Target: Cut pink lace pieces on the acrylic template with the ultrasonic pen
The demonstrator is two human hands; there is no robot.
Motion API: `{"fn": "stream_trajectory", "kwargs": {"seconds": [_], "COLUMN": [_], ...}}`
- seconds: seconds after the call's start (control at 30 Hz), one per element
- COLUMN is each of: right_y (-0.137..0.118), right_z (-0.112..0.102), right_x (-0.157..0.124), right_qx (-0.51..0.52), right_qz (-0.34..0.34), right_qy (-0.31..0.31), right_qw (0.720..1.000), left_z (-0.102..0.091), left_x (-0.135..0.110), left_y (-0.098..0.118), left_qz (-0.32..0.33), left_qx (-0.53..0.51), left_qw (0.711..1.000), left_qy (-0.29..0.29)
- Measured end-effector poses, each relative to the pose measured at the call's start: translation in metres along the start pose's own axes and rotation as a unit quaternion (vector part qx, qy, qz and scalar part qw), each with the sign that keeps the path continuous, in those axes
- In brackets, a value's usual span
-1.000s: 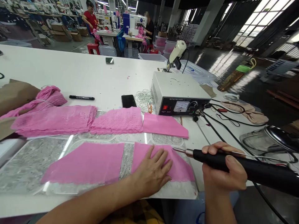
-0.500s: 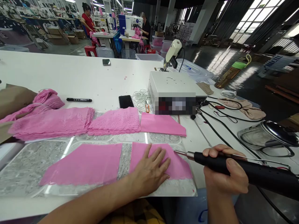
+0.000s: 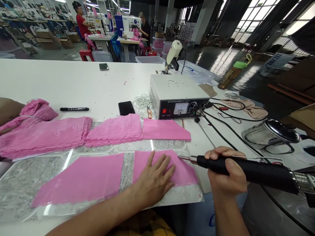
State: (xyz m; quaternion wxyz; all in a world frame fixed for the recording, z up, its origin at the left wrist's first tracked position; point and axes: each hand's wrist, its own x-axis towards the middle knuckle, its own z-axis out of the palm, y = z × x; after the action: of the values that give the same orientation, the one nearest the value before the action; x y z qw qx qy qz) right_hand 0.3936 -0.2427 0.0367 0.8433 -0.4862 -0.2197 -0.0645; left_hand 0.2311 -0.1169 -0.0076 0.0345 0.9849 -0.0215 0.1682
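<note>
Fabric panel point(image 3: 184, 172), smooth pink with a slanted right edge, lies flat on a clear template point(image 3: 22, 183) near the front of the white table point(image 3: 61, 82). Left hand point(image 3: 154, 180) presses on it, fingers spread open; right hand point(image 3: 227, 178) grips a black cutting wand point(image 3: 258, 172), metal tip at the panel's upper corner.

2 hands point(image 3: 154, 180) point(image 3: 227, 177) | 1 black tool point(image 3: 246, 168) | 2 phones point(image 3: 126, 108) point(image 3: 103, 66) | 1 marker point(image 3: 74, 109) | 2 lace stacks point(image 3: 44, 136) point(image 3: 114, 129) — pink | 1 control box point(image 3: 177, 93)

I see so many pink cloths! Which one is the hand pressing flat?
The front right pink piece, nearest the black tool. The left hand lies flat on it; the other pink pieces lie untouched.
</note>
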Motion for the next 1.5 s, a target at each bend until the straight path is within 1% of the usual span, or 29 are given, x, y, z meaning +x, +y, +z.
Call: {"fn": "stream_trajectory", "kwargs": {"seconds": [0.1, 0.27, 0.37, 0.47, 0.57, 0.73, 0.87, 1.03, 1.17, 1.5], "right_y": [-0.004, -0.014, -0.016, -0.016, -0.015, -0.014, -0.018, -0.03, -0.034, -0.026], "right_z": [-0.003, -0.019, -0.027, -0.029, -0.029, -0.028, -0.031, -0.045, -0.049, -0.051], "right_x": [0.002, 0.004, 0.002, 0.0, -0.001, 0.0, 0.002, 0.004, 0.002, -0.002], "right_qx": [0.003, -0.02, -0.035, -0.037, -0.033, -0.033, -0.031, -0.046, -0.048, -0.049], "right_qz": [0.007, -0.006, 0.003, 0.012, 0.012, 0.007, 0.005, 0.013, 0.019, 0.0], "right_qy": [0.015, 0.032, 0.042, 0.046, 0.036, 0.032, 0.049, 0.081, 0.074, 0.044], "right_qw": [1.0, 0.999, 0.999, 0.998, 0.999, 0.999, 0.998, 0.996, 0.996, 0.998], "left_z": [-0.001, -0.002, -0.002, -0.002, -0.003, -0.001, -0.001, -0.002, -0.002, -0.003], "left_x": [0.0, 0.001, 0.002, 0.001, 0.001, 0.0, 0.001, 0.001, 0.001, 0.001], "left_y": [0.0, 0.0, 0.0, 0.001, 0.001, -0.001, -0.001, -0.001, -0.001, -0.001], "left_qz": [0.0, 0.001, -0.003, -0.006, -0.004, -0.001, 0.003, 0.005, 0.003, 0.004], "left_qx": [-0.002, -0.001, -0.003, -0.002, 0.002, 0.002, 0.002, 0.01, 0.01, 0.003], "left_qw": [1.0, 1.0, 1.0, 1.0, 1.0, 1.0, 1.0, 1.0, 1.0, 1.0], "left_qy": [-0.001, -0.004, -0.004, -0.011, -0.014, 0.003, 0.011, 0.001, -0.004, 0.001]}}
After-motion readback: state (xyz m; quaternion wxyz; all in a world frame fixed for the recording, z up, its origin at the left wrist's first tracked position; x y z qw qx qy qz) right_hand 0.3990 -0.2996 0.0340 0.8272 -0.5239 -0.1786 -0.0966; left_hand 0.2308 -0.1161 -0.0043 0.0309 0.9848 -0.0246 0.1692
